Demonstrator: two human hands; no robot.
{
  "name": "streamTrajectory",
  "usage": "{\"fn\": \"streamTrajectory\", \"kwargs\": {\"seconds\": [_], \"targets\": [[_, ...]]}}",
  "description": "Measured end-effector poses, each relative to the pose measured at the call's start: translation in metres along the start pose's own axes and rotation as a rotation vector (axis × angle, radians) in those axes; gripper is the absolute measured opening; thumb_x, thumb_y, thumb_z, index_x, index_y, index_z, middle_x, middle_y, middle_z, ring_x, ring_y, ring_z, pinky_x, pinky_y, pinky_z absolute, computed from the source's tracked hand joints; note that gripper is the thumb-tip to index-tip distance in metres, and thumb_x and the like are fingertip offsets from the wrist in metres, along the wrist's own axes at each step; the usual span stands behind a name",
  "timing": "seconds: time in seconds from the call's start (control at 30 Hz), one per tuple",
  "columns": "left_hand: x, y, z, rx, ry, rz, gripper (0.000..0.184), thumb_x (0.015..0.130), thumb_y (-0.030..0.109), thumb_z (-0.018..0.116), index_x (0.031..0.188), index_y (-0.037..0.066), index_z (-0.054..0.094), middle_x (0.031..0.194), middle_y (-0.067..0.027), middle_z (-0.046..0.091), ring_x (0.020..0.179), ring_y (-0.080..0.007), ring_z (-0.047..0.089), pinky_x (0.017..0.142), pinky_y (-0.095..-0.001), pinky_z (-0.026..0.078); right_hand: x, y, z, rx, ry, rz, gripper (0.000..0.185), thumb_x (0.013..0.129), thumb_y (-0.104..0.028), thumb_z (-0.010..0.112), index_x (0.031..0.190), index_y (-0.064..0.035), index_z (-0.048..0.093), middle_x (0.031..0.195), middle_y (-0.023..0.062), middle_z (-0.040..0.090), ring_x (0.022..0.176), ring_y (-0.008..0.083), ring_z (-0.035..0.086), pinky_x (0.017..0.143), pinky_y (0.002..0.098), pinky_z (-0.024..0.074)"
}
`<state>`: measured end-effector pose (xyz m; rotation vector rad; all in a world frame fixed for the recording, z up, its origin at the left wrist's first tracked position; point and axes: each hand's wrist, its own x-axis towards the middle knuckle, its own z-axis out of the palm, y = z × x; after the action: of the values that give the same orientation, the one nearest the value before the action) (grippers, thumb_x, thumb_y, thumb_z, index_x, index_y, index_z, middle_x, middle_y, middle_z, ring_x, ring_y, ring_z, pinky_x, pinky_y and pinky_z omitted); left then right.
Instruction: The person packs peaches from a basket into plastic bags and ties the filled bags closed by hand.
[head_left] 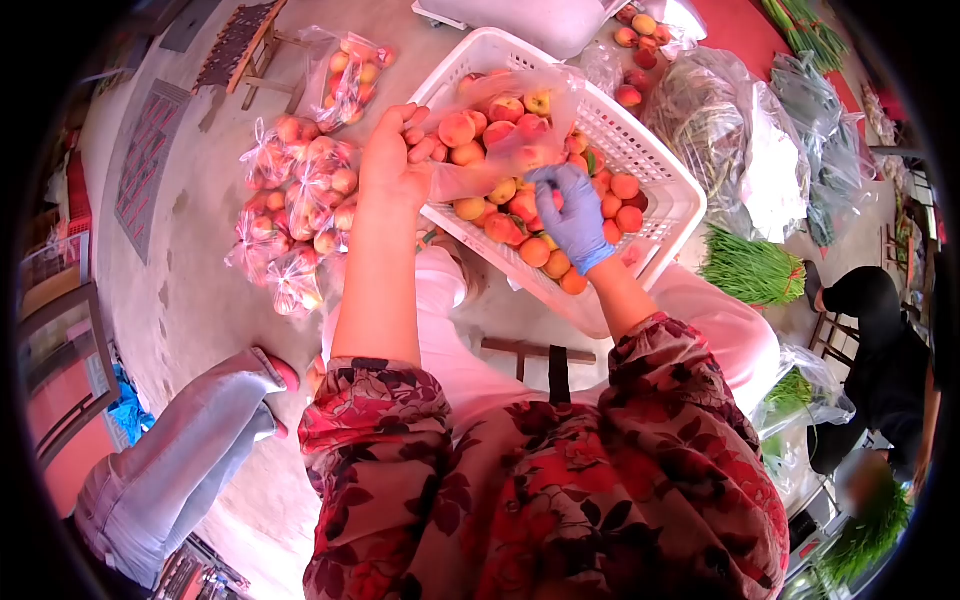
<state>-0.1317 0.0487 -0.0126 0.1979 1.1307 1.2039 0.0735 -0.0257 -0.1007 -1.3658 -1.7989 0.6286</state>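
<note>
A white plastic crate (672,205) full of peaches (503,228) stands in front of my knees. Over the fruit stretches a thin clear plastic bag (480,178), slightly cloudy. My left hand (397,160), bare, is at the crate's left side with its fingers curled around the bag's edge. My right hand (570,215) wears a thin blue glove and is above the peaches; its thumb and fingers are bent together at the bag's other edge. Peaches show through the film, and I cannot tell whether any lie inside the bag.
Several knotted bags of peaches (300,190) lie on the floor at left, near a low stool (240,50). To the right are plastic-wrapped goods (705,130) and a bundle of green stalks (752,268). One person's legs (190,460) are at lower left; another person (868,350) sits at right.
</note>
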Motion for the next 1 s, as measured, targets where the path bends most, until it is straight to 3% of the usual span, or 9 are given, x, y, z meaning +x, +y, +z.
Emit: {"fn": "streamTrajectory", "kwargs": {"seconds": [0.1,0.27,0.33,0.43,0.53,0.7,0.73,0.83,1.0], "targets": [[-0.004,-0.001,-0.001,0.007,-0.006,-0.029,0.020,0.082,0.013,0.049,0.094,-0.004,0.047,0.057,0.0026,0.030,0.043,-0.0084,0.028,0.052,-0.0284,0.033,-0.043,0.033,0.064,-0.300,-0.481,0.246,0.036,0.074,-0.005,0.053,0.110,-0.0072,0.051,0.100,0.0160,0.054,0.088,0.0296,0.054,0.074,0.0375,0.0454],[-0.004,0.003,0.002,0.009,-0.027,-0.045,0.020,0.082,0.010,0.048,0.096,-0.004,0.047,0.054,0.0043,0.028,0.045,-0.0063,0.025,0.051,-0.0187,0.031,-0.049,0.069,0.112,-0.545,-0.732,0.038,0.054,0.071,-0.004,0.053,0.123,-0.0138,0.043,0.114,0.0160,0.047,0.093,0.0311,0.054,0.076,0.0378,0.0471],[-0.003,0.004,0.001,0.050,-0.045,-0.052,0.022,0.082,0.011,0.047,0.098,-0.005,0.047,0.054,0.0046,0.028,0.045,-0.0065,0.026,0.056,-0.0209,0.032,-0.045,0.083,0.122,-0.613,-0.844,-0.010,0.054,0.071,-0.007,0.055,0.123,-0.0149,0.042,0.114,0.0171,0.048,0.095,0.0290,0.054,0.074,0.0383,0.0475],[0.004,0.004,-0.003,0.086,-0.064,-0.067,0.025,0.083,0.013,0.047,0.100,-0.005,0.048,0.054,0.0049,0.028,0.045,-0.0067,0.027,0.057,-0.0230,0.034,-0.043,0.101,0.121,-0.310,-0.819,0.151,0.050,0.074,-0.012,0.056,0.122,-0.0132,0.043,0.109,0.0153,0.051,0.091,0.0251,0.055,0.070,0.0353,0.0480],[0.005,0.002,-0.010,0.101,-0.078,-0.075,0.026,0.083,0.014,0.047,0.102,-0.005,0.048,0.054,0.0044,0.031,0.045,-0.0068,0.028,0.056,-0.0246,0.035,-0.025,0.090,0.078,0.847,-0.694,0.934,0.047,0.076,-0.018,0.057,0.120,-0.0082,0.042,0.107,0.0124,0.052,0.088,0.0207,0.055,0.068,0.0319,0.0479],[-0.003,-0.003,-0.012,0.098,-0.077,-0.081,0.024,0.083,0.014,0.047,0.099,-0.004,0.051,0.058,0.0020,0.042,0.045,-0.0070,0.031,0.055,-0.0251,0.035,0.044,0.025,0.003,1.250,-0.180,0.468,0.050,0.075,-0.022,0.061,0.118,-0.0024,0.043,0.101,0.0097,0.057,0.086,0.0190,0.057,0.072,0.0304,0.0476],[0.001,-0.007,-0.015,0.086,-0.097,-0.077,0.023,0.083,0.014,0.047,0.098,-0.003,0.052,0.059,0.0015,0.044,0.045,-0.0069,0.031,0.054,-0.0251,0.034,0.060,0.021,0.002,0.872,-0.071,0.354,0.054,0.072,-0.023,0.065,0.117,-0.0010,0.044,0.097,0.0130,0.060,0.089,0.0230,0.058,0.076,0.0320,0.0476],[0.003,-0.008,-0.017,0.082,-0.107,-0.063,0.021,0.083,0.014,0.048,0.094,-0.003,0.053,0.059,0.0015,0.045,0.045,-0.0070,0.032,0.053,-0.0249,0.034,0.090,0.046,0.031,-0.003,-0.081,0.430,0.057,0.068,-0.023,0.068,0.115,-0.0007,0.045,0.100,0.0174,0.059,0.093,0.0277,0.058,0.080,0.0339,0.0462],[0.003,-0.006,-0.015,0.036,-0.109,-0.050,0.009,0.079,0.015,0.055,0.075,0.007,0.054,0.060,0.0033,0.042,0.045,-0.0068,0.032,0.050,-0.0265,0.033,0.112,0.054,0.046,-0.295,-0.170,0.472,0.051,0.067,-0.025,0.068,0.111,-0.0075,0.050,0.101,0.0184,0.058,0.093,0.0317,0.056,0.081,0.0378,0.0439]]}}
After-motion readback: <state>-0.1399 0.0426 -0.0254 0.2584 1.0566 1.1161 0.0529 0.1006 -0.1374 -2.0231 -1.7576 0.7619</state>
